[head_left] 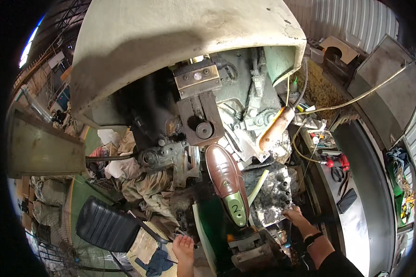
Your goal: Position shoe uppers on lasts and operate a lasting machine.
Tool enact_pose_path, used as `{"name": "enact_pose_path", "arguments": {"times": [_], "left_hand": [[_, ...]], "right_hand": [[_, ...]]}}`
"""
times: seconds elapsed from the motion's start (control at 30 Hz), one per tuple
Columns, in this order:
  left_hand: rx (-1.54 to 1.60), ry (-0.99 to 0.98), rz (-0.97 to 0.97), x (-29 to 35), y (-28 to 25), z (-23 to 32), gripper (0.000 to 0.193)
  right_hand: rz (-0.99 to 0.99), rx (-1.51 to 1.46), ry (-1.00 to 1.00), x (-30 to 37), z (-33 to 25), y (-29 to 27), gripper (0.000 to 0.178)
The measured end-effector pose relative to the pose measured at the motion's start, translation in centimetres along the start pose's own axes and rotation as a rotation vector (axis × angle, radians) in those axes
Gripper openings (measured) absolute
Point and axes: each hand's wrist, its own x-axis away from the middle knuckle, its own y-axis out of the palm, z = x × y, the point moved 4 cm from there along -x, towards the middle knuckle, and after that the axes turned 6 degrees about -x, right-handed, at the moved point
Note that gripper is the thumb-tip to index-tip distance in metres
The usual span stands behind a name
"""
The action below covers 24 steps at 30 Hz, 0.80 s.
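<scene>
A brown leather shoe upper (pixel 223 168) is stretched over a green shoe last (pixel 236 208), toe pointing away from me, in the middle of a machine. Its toe lies just under a dark metal block (pixel 200 119) with a round fitting. To the left of the last's heel, my left hand (pixel 184 248) is raised with fingers loosely bent and apart, holding nothing. My right hand (pixel 293 213) is at the lower right corner of a grimy control panel (pixel 270 196) with black knobs along its edge. Its fingers are closed there; what they grip is hidden.
A pale machine hood (pixel 185 27) overhangs the work. An orange-lit lamp (pixel 276 128) hangs right of the block. Rightward, a bench (pixel 353 226) carries a phone (pixel 346 201) and a red power tool (pixel 337 161). A black chair (pixel 107 225) stands at left, near piled cloths (pixel 145 187).
</scene>
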Motion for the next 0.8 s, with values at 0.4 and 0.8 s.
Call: {"name": "enact_pose_path", "arguments": {"times": [0.4,0.8], "left_hand": [[0.019,0.089,-0.022,2.4,1.1,2.0,0.023],[-0.323,0.246,-0.525,3.1,25.1,-1.9,0.038]], "right_hand": [[0.544,-0.041,-0.511,1.9,-6.1,-5.1,0.098],[-0.549,-0.291,-0.208,21.7,-24.1,20.5,0.071]]}}
